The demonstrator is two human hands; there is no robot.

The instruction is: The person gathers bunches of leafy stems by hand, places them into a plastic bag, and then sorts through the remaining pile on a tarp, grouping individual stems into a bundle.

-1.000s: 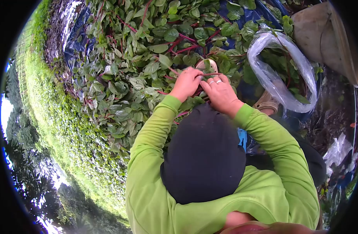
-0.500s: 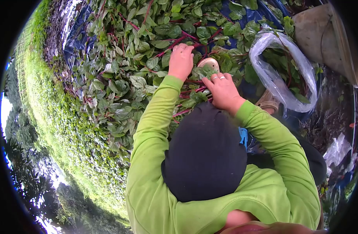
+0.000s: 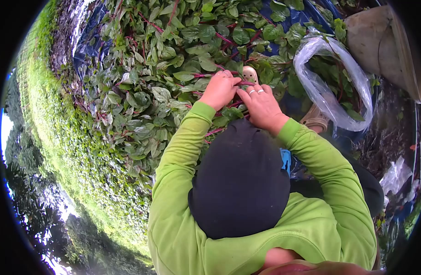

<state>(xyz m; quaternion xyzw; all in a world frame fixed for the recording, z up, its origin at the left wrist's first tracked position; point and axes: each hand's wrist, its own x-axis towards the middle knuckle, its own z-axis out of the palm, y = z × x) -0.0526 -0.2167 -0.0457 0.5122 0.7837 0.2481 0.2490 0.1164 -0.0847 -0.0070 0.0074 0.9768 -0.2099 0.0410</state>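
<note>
My left hand (image 3: 221, 89) is closed on red-stemmed leafy greens, its fingertips pinching a stem (image 3: 246, 83) that runs toward the other hand. Close beside it, my right hand (image 3: 262, 106), with rings on one finger, has its fingers curled round stems of the same greens. Part of what it grips is hidden under the palm. More red stems (image 3: 214, 132) stick out below both hands, next to my dark-clad knee (image 3: 240, 183). A wide heap of the greens (image 3: 146, 96) spreads to the left and beyond the hands.
An open clear plastic bag (image 3: 307, 85) with leaves inside stands on the right. Behind it lies a tipped, worn bucket-like container (image 3: 371, 41). Light clogs (image 3: 250, 73) show among the leaves. Blue sheeting (image 3: 290, 18) lies under the greens, and crumpled plastic (image 3: 396, 176) is at far right.
My left hand has come down and right from the heap to meet my right hand, now with a stem in its fingers. The right hand has hardly moved.
</note>
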